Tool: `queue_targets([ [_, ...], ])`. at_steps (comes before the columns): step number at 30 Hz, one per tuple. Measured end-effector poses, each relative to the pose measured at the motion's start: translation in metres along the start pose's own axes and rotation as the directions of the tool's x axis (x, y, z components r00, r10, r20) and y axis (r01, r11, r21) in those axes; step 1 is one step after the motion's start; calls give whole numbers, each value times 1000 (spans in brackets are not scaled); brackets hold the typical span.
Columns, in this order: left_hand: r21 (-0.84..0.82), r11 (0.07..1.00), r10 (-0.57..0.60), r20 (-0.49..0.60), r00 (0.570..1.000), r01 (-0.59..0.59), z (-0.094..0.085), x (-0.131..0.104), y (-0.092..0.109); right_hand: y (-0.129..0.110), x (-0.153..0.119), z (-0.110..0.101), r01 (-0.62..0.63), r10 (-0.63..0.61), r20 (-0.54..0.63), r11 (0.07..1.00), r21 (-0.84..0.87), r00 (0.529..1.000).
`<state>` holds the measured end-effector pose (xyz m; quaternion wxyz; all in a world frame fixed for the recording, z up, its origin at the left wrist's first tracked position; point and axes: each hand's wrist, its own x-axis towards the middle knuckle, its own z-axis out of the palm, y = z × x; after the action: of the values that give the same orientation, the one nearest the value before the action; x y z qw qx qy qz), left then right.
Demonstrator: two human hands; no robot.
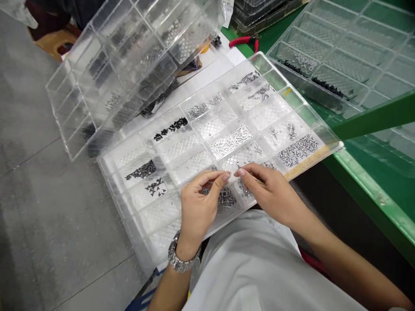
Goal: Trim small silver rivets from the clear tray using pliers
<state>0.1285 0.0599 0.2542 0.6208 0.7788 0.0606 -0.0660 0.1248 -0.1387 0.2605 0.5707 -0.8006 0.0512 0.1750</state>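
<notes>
Over a clear compartment tray (207,149), my left hand (201,201) is closed in a pinch, thumb against forefinger. Whatever sits at its fingertips is too small to name. Close beside it, my right hand (269,188) grips a thin metal tool (260,182) that looks like tweezers, its tip pointing up and left. The fingertips of both hands nearly meet. Small silvery screws (298,150) fill a right-hand compartment, bright pale ones (231,140) lie in the middle, and black screws (171,128) are at the left. Beneath my left hand, more dark screws (227,198) are partly hidden.
A second clear tray (78,103) stands tilted at the upper left. Another compartment tray (343,56) lies on the green table (372,177) at right. Red-handled pliers (241,41) rest near stacked dark trays (256,17). A yellowish stool (55,43) is on the grey floor.
</notes>
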Motion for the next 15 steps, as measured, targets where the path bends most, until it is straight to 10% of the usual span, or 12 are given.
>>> queue_targets([
  [15,-41,993,109,-77,991,-112,-4,-14,-1,-12,9,-31,-40,52,25,940,-339,998],
])
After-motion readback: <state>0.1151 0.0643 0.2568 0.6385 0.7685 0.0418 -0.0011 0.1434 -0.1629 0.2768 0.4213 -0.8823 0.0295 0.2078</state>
